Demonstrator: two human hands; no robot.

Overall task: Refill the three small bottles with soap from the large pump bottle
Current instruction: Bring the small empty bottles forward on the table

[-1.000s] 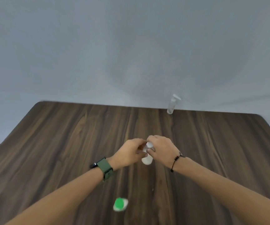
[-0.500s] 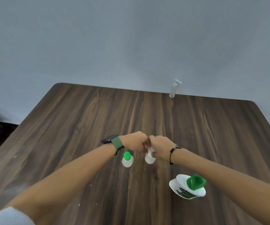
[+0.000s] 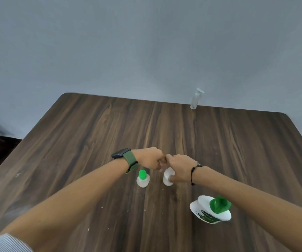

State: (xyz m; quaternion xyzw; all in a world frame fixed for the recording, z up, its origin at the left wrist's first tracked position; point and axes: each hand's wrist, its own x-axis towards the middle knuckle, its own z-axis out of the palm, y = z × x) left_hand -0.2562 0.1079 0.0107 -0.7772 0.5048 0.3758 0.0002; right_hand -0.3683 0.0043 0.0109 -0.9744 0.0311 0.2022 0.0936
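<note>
Dark wood-grain table [image 3: 92, 142] against a grey wall. Both hands meet near table centre, knuckles touching. Right hand [image 3: 180, 167] wraps a small white bottle [image 3: 167, 176] from above, thumb curled against its lower side; bottle stands on the table, upright or slightly tilted (hard to tell under the hand). Left hand [image 3: 151, 159] is fisted at the top of that bottle, fingers curled tight; whether they pinch a cap cannot be told, since the bottle's top is hidden between the two hands. At about 8 o'clock from the held bottle, just beside it and apart from both hands, a second small white bottle with a green cap [image 3: 143, 179] stands upright. At 5 o'clock, nearer the person and partly under the right forearm, sits the large white bottle with a green pump [image 3: 211, 209]. Far off at 1 o'clock, on the table's back edge by the wall, a clear pump dispenser [image 3: 195, 99]. Green-strapped watch [image 3: 126, 160] on left wrist; black bead bracelet [image 3: 193, 172] on right.
</note>
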